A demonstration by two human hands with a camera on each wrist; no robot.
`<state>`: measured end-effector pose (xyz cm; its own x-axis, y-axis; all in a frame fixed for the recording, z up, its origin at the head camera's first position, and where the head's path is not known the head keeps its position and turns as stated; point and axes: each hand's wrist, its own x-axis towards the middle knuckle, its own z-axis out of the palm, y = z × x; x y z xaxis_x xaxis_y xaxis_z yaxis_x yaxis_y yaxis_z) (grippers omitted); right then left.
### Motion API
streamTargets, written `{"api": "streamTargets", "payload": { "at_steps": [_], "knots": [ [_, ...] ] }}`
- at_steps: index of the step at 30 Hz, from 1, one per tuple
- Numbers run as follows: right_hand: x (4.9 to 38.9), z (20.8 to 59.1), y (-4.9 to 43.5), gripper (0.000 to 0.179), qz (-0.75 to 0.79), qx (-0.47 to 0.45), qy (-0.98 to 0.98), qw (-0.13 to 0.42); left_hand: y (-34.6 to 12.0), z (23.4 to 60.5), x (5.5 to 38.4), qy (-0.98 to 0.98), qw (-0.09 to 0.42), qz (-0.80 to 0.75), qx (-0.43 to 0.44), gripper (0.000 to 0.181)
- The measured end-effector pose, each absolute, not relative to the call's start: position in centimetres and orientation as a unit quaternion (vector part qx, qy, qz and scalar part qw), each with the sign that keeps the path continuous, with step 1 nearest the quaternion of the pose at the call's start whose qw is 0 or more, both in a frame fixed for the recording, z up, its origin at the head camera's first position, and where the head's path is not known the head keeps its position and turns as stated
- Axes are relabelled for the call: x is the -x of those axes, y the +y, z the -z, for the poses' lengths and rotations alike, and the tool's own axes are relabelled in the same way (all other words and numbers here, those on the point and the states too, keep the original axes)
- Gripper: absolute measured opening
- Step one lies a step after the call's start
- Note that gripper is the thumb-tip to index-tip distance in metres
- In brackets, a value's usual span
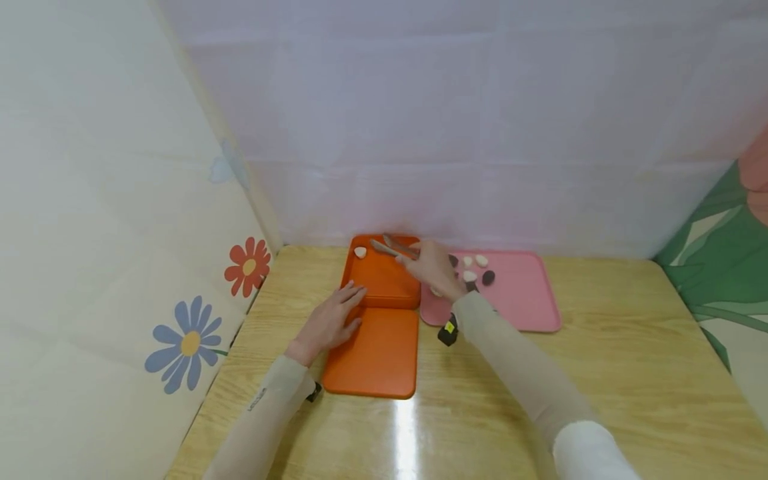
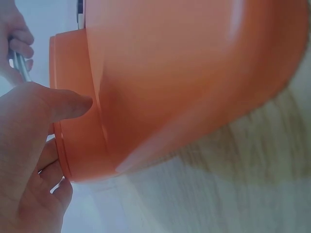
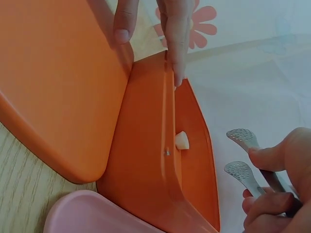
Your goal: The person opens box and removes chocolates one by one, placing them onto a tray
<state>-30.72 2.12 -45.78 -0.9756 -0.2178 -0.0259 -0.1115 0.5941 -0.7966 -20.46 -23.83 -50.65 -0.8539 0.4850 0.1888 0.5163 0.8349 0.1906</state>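
In the head view an orange box (image 1: 384, 277) has its lid (image 1: 372, 353) folded down flat toward me. My left hand (image 1: 330, 320) rests at the box's front left corner, fingers extended over the rim, thumb in front of the wall. A pair of metal tongs (image 3: 252, 170) with perforated ends is held in my right hand (image 1: 435, 267). The tong tips stand apart above the box with nothing between them. One white pebble-like piece (image 1: 360, 252) lies inside the box, near its back left. The right wrist view shows this white piece (image 3: 182, 141) beyond the front rim.
A pink tray (image 1: 522, 293) sits right of the box, bearing several white pieces (image 1: 481, 261) and dark pieces (image 1: 489, 278). My right forearm crosses over its front left part. Behind the wooden table (image 1: 618, 347) hangs a pale cloth (image 1: 420, 133); a flower-printed sheet (image 1: 120, 167) stands at left.
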Motion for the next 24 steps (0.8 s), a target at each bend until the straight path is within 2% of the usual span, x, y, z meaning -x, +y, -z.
{"api": "streamTargets", "payload": {
  "at_steps": [2,11,17,20,24],
  "knots": [
    [30.9,46.0,1.7,0.049,0.439,0.088,0.892,0.068,-23.8,50.6,20.4,-0.955,0.065,0.119,0.263,0.066],
    [31.8,47.2,0.4,0.029,0.417,0.118,0.900,0.049,-23.7,50.4,20.5,-0.955,0.066,0.118,0.264,0.066],
    [32.3,48.2,-0.7,0.038,0.394,0.144,0.908,0.029,-23.7,50.3,20.6,-0.956,0.064,0.119,0.260,0.064],
    [32.4,48.8,-1.4,0.038,0.370,0.159,0.915,0.001,-23.7,50.3,20.6,-0.958,0.062,0.117,0.255,0.065],
    [32.5,49.4,-2.0,0.027,0.348,0.169,0.922,-0.029,-23.6,50.3,20.5,-0.957,0.063,0.118,0.258,0.064]
  ]
}}
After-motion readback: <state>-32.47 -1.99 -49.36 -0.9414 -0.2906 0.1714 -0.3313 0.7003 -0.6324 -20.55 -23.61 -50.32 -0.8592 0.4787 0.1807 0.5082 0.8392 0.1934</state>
